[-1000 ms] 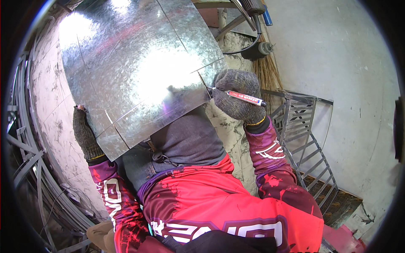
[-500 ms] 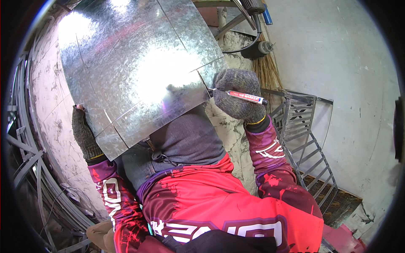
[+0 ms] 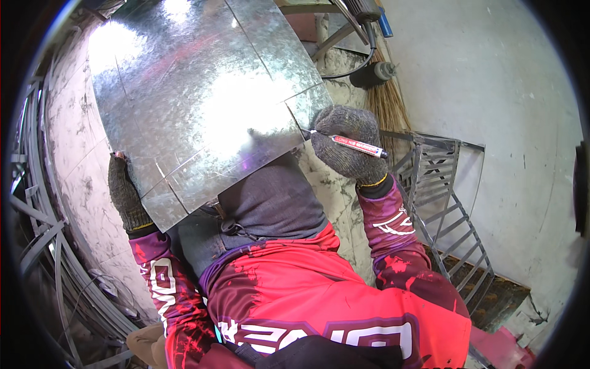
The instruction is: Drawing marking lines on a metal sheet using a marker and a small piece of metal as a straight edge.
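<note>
Gripping a red marker [image 3: 355, 145], right hand [image 3: 345, 146] marks the metal sheet [image 3: 203, 104]; left hand's [image 3: 126, 194] fingers hidden behind it.

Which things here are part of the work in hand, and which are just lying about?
In use: shiny galvanised metal sheet; red marker pen in gloved right hand; gloved left hand gripping the sheet's edge.
Lying about: straw broom; grey metal rack; blue-handled tool.

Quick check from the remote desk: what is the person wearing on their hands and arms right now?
Both the left hand and the right hand wear dark grey knitted work gloves with a thin yellow band at the cuff. The long sleeves are red and dark maroon, splashed with red, with white lettering and line markings.
</note>
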Demonstrator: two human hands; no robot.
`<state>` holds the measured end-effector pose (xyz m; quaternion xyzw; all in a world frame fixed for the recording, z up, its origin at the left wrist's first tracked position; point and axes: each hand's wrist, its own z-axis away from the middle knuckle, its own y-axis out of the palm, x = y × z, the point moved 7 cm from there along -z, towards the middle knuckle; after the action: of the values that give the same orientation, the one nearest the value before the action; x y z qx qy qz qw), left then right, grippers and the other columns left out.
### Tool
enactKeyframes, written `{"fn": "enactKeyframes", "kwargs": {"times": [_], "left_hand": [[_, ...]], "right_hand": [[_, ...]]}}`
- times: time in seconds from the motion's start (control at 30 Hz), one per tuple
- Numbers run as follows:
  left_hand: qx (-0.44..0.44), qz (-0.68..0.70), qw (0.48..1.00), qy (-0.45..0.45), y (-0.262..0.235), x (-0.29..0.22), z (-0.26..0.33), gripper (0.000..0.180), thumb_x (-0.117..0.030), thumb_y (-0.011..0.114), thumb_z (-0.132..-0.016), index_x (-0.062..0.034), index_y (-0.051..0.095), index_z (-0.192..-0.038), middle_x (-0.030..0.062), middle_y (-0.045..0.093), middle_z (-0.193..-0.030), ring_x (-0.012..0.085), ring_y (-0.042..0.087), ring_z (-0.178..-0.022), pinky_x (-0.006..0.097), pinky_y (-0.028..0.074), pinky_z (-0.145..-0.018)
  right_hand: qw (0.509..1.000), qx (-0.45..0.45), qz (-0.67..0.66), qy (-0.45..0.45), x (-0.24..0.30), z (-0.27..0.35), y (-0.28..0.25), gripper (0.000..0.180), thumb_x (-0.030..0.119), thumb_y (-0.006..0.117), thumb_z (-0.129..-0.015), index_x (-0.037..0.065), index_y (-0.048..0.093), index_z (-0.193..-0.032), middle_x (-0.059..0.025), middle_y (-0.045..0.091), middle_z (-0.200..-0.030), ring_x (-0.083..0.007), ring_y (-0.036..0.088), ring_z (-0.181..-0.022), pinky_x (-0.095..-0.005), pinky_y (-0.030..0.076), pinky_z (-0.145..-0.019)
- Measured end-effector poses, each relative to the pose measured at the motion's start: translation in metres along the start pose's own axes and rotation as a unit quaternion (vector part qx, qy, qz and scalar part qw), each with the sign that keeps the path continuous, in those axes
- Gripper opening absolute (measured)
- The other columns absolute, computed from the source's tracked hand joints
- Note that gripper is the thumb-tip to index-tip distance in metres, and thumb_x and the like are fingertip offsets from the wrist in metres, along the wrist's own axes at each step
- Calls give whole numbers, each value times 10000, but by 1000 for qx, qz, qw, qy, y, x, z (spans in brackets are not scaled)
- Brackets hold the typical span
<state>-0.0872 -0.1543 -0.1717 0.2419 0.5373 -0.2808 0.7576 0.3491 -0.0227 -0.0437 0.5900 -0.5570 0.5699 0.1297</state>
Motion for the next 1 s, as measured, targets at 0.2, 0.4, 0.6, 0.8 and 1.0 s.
{"fn": "enactKeyframes", "kwargs": {"times": [0.2,0.4,0.6,0.8,1.0], "left_hand": [[-8,-100,989,108,-9,-6,-5,332,-222,534,-1022,12,642,-1232,77,668,-1167,139,601,-1060,302,452,-979],[-4,-118,987,107,-7,-7,-6,338,-197,526,-1022,21,618,-1263,99,654,-1220,155,597,-1117,314,446,-1021],[-10,-117,988,102,-8,-5,-7,339,-184,510,-1026,24,608,-1276,106,649,-1234,166,602,-1123,318,452,-1022],[6,-140,985,97,-5,-7,-6,346,-183,497,-1030,30,600,-1282,112,644,-1258,175,604,-1137,318,452,-1026],[-23,-54,998,28,3,-7,3,347,-190,506,-1027,21,602,-1285,120,640,-1264,173,597,-1146,318,440,-1034]], "right_hand": [[995,-12,79,-54,8,0,0,162,103,778,-733,40,684,-849,-113,681,-823,-280,676,-748,-367,526,-665],[993,-7,97,-67,10,2,2,182,103,785,-721,40,679,-855,-108,676,-820,-282,671,-748,-369,522,-673],[996,13,74,-48,6,3,3,188,82,779,-717,35,673,-865,-112,669,-834,-272,670,-779,-360,521,-691],[997,19,75,-30,6,1,4,201,63,786,-703,42,673,-867,-108,671,-845,-269,671,-793,-360,523,-710],[996,17,76,-41,9,1,3,207,61,789,-697,43,674,-868,-116,674,-848,-278,673,-788,-369,525,-707]]}}
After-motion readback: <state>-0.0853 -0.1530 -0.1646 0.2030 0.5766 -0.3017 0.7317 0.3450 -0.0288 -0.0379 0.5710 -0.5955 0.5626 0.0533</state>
